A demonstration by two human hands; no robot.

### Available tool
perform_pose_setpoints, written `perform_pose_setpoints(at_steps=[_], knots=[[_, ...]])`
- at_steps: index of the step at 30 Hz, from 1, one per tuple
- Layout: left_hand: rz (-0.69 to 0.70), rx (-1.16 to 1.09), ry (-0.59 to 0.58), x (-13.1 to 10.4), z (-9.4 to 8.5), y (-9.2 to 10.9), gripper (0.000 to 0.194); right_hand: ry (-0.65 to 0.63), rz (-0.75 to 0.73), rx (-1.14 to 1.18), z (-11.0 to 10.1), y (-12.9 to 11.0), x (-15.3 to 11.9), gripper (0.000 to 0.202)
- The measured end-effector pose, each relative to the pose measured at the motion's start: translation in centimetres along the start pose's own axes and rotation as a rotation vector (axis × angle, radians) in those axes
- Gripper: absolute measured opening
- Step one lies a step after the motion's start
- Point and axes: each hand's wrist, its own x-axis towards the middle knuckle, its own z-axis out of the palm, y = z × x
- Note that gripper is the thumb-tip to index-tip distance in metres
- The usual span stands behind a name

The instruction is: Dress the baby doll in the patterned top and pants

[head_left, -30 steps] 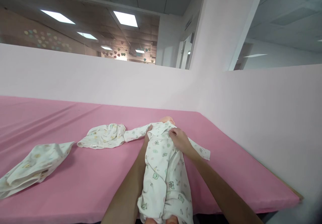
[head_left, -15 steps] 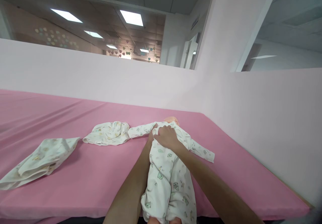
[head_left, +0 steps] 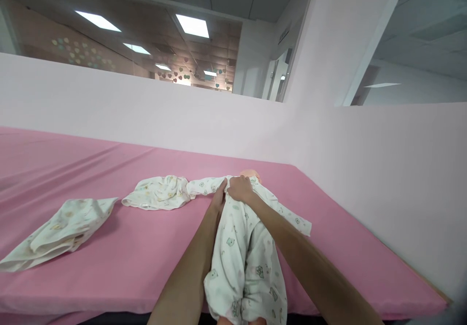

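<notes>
A doll lies on its back, its head [head_left: 250,173] toward the wall and its feet at the near edge. It wears a white printed baby outfit [head_left: 233,240] with both sleeves spread sideways. At the doll's left-side shoulder in view, my left hand [head_left: 219,194] has its fingers closed on the outfit's upper edge. My right hand [head_left: 240,189] is beside it on the upper chest, fingers curled round the same fabric. The fingertips of both hands are partly hidden.
The doll rests on a pink padded surface [head_left: 146,257]. Left of it lie a white printed cloth cap or garment [head_left: 158,192] and a folded white printed cloth [head_left: 67,227]. A white wall [head_left: 182,116] with windows stands behind and at the right.
My right hand has shifted slightly up toward the doll's neck and its fingers have curled in. The outfit's front is drawn upward, and its legs lie a little differently.
</notes>
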Motion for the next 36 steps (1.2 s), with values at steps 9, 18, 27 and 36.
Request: perform_pose_setpoints(at_steps=[9,18,27,36], knots=[[-0.117,-0.079,-0.075,0.8,-1.0,-0.2,0.058,0.139,-0.021,0.093,0.7,1.5,0.3,0.019],[0.010,0.014,-0.033,0.2,-0.3,-0.5,0.045,0.154,0.061,0.380,0.7,9.6,-6.7,0.026],[-0.013,0.109,0.009,-0.6,0.5,-0.3,0.026,0.050,0.021,0.669,1.2,12.5,-7.1,0.015],[0.038,0.131,0.089,-1.9,1.5,-0.1,0.024,0.244,0.126,0.692,2.9,12.1,-4.7,0.021]])
